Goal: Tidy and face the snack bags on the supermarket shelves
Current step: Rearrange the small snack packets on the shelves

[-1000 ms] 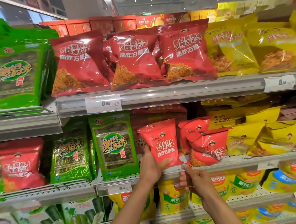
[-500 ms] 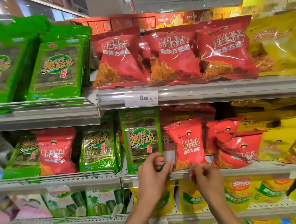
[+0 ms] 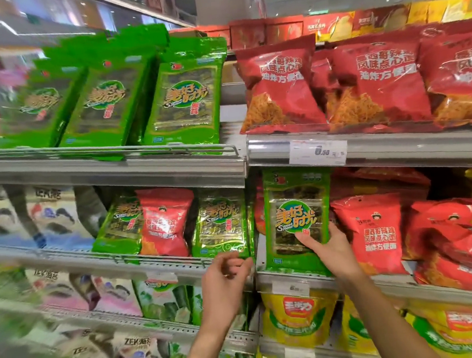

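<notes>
My right hand (image 3: 330, 249) grips a green seaweed bag (image 3: 295, 202) standing upright at the left end of the middle right shelf, thumb on its front. A small red noodle bag (image 3: 372, 230) stands just to its right. My left hand (image 3: 224, 274) hovers with loosely curled fingers at the lower right corner of another green seaweed bag (image 3: 222, 224) on the middle left shelf and holds nothing. Further left, one red noodle bag (image 3: 164, 223) stands among the green ones.
The top shelf carries green seaweed bags (image 3: 184, 98) on the left and large red noodle bags (image 3: 281, 83) on the right, above a price tag (image 3: 318, 152). Yellow bags (image 3: 297, 320) fill the shelf below my hands. A wire rail (image 3: 117, 259) fronts the middle left shelf.
The view has swung left. My right hand left the shelf edge under the red bag and took hold of the green seaweed bag. My left hand moved left toward the neighbouring green bag.
</notes>
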A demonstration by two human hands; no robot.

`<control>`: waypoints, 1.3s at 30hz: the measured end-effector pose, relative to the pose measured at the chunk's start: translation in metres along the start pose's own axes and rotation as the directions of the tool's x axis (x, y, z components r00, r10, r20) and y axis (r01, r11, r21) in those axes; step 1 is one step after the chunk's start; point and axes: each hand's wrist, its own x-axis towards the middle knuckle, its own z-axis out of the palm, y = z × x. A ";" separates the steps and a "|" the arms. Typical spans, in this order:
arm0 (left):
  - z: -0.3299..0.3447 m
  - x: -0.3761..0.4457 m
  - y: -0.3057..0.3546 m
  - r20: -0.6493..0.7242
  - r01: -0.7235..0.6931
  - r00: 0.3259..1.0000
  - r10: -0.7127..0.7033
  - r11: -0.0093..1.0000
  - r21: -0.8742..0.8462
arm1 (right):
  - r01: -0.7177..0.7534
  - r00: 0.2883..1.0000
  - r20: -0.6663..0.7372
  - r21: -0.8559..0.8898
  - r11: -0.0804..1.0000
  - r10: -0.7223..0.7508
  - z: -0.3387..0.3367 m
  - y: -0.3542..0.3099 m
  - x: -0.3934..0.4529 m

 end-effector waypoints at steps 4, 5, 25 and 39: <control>-0.023 0.007 -0.005 -0.037 0.017 0.999 -0.018 0.999 -0.045 | 0.012 1.000 0.026 0.026 1.000 -0.013 0.005 -0.005 -0.002; -0.028 0.009 -0.006 -0.042 0.018 0.999 -0.020 0.999 -0.050 | 0.027 0.999 0.024 0.030 0.999 -0.028 0.008 -0.007 -0.003; -0.182 0.138 -0.034 -0.265 0.125 0.959 -0.100 0.989 0.079 | -0.102 0.994 0.058 0.313 0.944 0.088 0.110 -0.014 -0.048; -0.164 0.182 -0.050 0.345 0.198 0.910 -0.229 0.973 0.122 | -0.184 0.981 -0.009 0.285 0.941 0.195 0.141 -0.013 -0.083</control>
